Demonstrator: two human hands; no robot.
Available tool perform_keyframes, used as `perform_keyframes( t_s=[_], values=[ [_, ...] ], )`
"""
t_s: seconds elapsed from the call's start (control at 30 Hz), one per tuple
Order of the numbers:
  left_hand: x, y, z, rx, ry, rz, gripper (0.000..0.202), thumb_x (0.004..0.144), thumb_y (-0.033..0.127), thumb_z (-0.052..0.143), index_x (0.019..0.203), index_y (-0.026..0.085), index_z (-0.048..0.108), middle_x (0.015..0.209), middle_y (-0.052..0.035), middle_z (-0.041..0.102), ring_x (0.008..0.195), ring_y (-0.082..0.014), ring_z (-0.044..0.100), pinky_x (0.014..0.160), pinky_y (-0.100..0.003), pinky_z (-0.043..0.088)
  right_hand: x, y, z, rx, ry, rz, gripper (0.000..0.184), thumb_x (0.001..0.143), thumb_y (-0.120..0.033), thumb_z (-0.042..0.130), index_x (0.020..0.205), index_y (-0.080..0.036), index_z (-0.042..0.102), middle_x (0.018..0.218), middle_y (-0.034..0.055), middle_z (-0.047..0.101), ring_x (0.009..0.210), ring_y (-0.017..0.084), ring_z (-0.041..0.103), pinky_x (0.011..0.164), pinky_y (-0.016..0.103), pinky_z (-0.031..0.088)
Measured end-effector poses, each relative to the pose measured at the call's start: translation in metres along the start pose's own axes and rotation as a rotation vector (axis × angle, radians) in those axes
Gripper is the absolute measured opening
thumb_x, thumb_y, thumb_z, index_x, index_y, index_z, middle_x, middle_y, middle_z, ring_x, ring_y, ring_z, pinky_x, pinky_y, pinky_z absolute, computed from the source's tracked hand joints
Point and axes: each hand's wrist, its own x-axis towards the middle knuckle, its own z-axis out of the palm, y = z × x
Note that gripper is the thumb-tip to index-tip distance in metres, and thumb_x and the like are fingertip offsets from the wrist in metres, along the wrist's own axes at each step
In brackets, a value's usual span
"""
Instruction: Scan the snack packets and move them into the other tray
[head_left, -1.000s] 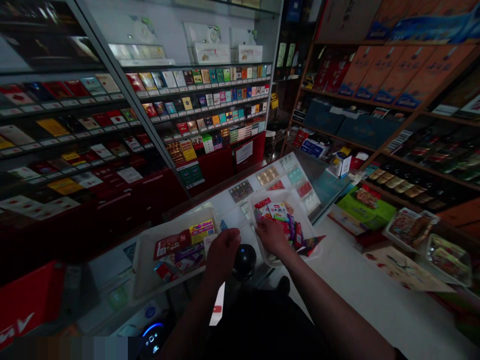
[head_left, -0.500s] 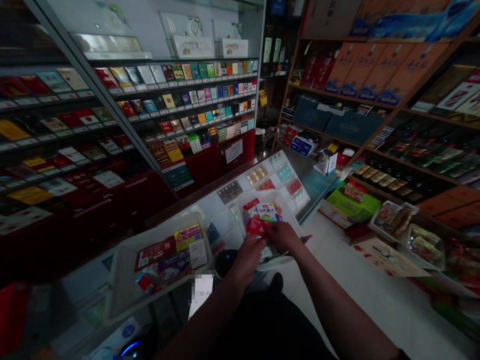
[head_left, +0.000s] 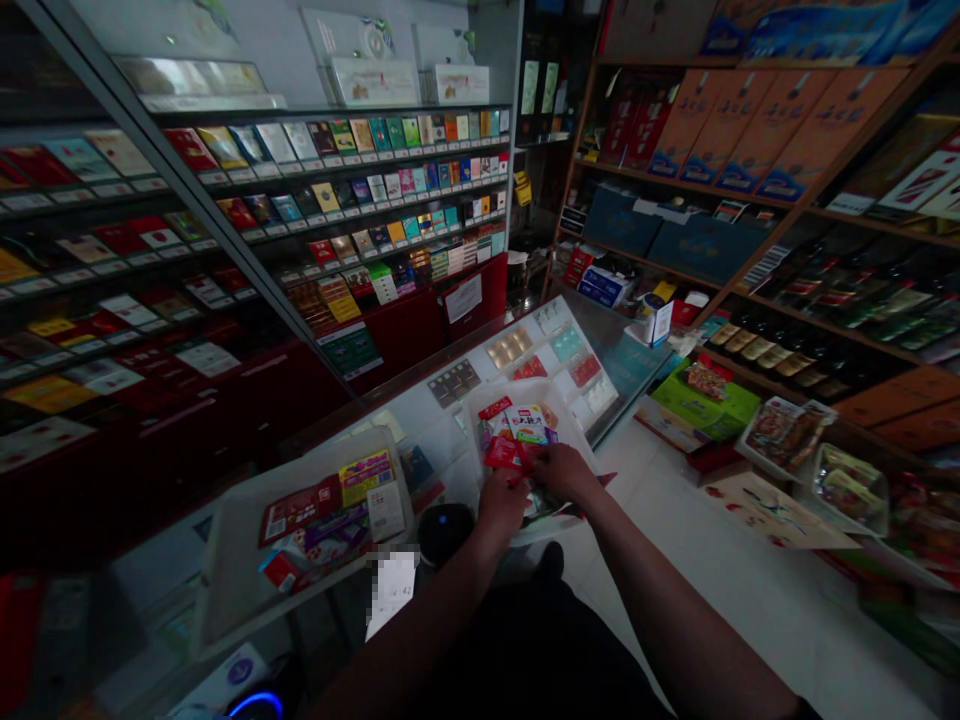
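Dim overall, edges stretched; the lower left seems lost in shadow.

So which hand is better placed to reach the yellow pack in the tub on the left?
Probably the left hand: it's nearer the yellow pack, while the right hand is farther across. Both hands are at the red packet, though.
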Motion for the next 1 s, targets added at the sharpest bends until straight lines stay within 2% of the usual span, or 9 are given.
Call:
perform_keyframes(
  t_s=[0.1,0.27,0.4,0.5,0.63,0.7,0.83,1.0],
  values=[
    [0.003,0.002,-0.002,0.131,0.113,0.023,0.007,0.08,0.016,0.059,0.087,0.017,0.062,0.079,-0.0044,0.068,0.061,-0.0147,0.062,0.057,-0.025,0.045,-0.001,-0.001,-0.003,0.07,-0.01,-0.01,0.029,0.092,-0.029,0.052,0.088,-0.015,0.077,0.09,0.0116,0.075,0.08,0.019,0.066,0.068,0.026,0.037],
    [-0.005,0.008,-0.016,0.321,0.187,0.186,0.016,0.078,0.014,0.058,0.091,0.018,0.066,0.082,-0.0048,0.072,0.075,-0.0174,0.066,0.067,-0.026,0.047,-0.002,-0.002,-0.004,0.136,0.039,0.028,0.028,0.091,-0.029,0.054,0.095,-0.017,0.078,0.096,0.0112,0.076,0.088,0.02,0.068,0.074,0.026,0.041],
    [-0.019,0.024,-0.034,0.393,0.238,0.287,0.019,0.077,0.014,0.056,0.092,0.019,0.067,0.087,-0.0056,0.072,0.079,-0.0182,0.066,0.072,-0.027,0.046,-0.003,0.0,-0.004,0.115,0.097,0.068,0.031,0.091,-0.025,0.05,0.103,-0.014,0.077,0.106,0.0147,0.074,0.095,0.023,0.067,0.079,0.028,0.042],
    [-0.03,0.038,-0.049,0.421,0.274,0.305,0.019,0.076,0.014,0.055,0.089,0.019,0.068,0.085,-0.0052,0.072,0.078,-0.0181,0.065,0.072,-0.028,0.045,-0.004,0.002,-0.003,0.163,0.119,0.066,0.031,0.091,-0.023,0.05,0.102,-0.014,0.077,0.106,0.0145,0.074,0.095,0.022,0.067,0.08,0.028,0.044],
    [-0.038,0.048,-0.073,0.321,0.263,0.273,0.02,0.077,0.017,0.055,0.092,0.018,0.068,0.077,-0.0029,0.07,0.067,-0.0157,0.064,0.065,-0.026,0.045,-0.006,0.002,0.003,0.41,0.123,0.087,0.023,0.087,-0.027,0.057,0.088,-0.016,0.077,0.082,0.0082,0.074,0.075,0.018,0.066,0.069,0.026,0.045],
    [-0.038,0.048,-0.086,0.248,0.254,0.26,0.021,0.078,0.019,0.056,0.095,0.018,0.068,0.073,-0.0014,0.068,0.061,-0.0142,0.062,0.06,-0.025,0.044,-0.006,0.0,0.009,0.569,0.113,0.086,0.02,0.084,-0.027,0.059,0.09,-0.017,0.076,0.073,0.0048,0.071,0.066,0.015,0.063,0.064,0.025,0.045],
    [-0.038,0.042,-0.114,0.109,0.238,0.258,0.026,0.078,0.027,0.061,0.101,0.017,0.069,0.07,-0.0013,0.068,0.06,-0.0143,0.064,0.057,-0.024,0.046,-0.003,-0.011,0.019,0.749,0.1,0.084,0.027,0.076,-0.021,0.062,0.1,-0.019,0.075,0.076,0.0012,0.072,0.065,0.014,0.063,0.062,0.024,0.047],
    [-0.042,0.035,-0.14,-0.043,0.215,0.198,0.035,0.081,0.035,0.062,0.11,0.017,0.07,0.071,-0.0028,0.07,0.063,-0.0175,0.069,0.057,-0.026,0.051,0.0,-0.029,0.022,0.743,0.097,0.042,0.026,0.076,-0.019,0.061,0.097,-0.019,0.076,0.086,0.0023,0.075,0.071,0.014,0.066,0.066,0.022,0.049]
  ],
)
